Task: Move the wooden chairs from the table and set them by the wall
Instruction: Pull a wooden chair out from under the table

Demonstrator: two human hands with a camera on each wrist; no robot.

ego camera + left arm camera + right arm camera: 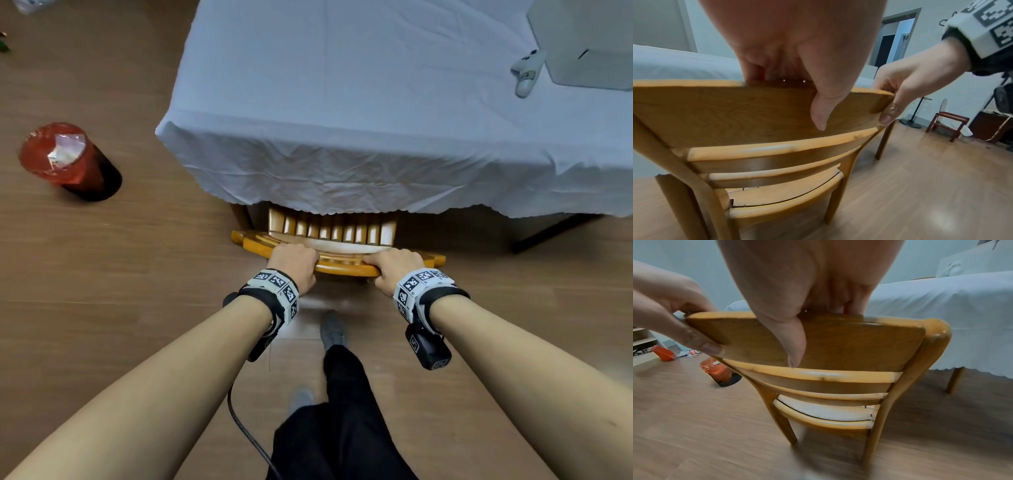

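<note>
A honey-coloured wooden chair [342, 262] stands with its seat tucked under the table [342, 102], which is draped in a white cloth. Only its curved top rail and back slats show in the head view. My left hand [291, 265] grips the left part of the top rail, fingers over the far side and thumb down the near face. My right hand [394, 269] grips the right part the same way. The left wrist view shows the chair [760, 113] back and seat with my left hand [797, 65] and right hand [906, 91] on the rail. The right wrist view shows the chair [838, 345], right hand [797, 313] and left hand [680, 318].
A dark bin with a red bag [68, 161] stands on the wood floor to the left. A white box [589, 41] and a white controller [525, 73] lie on the table's far right. A red stool [947, 125] and a floor stand [914, 112] are off to the right. My feet are just behind the chair.
</note>
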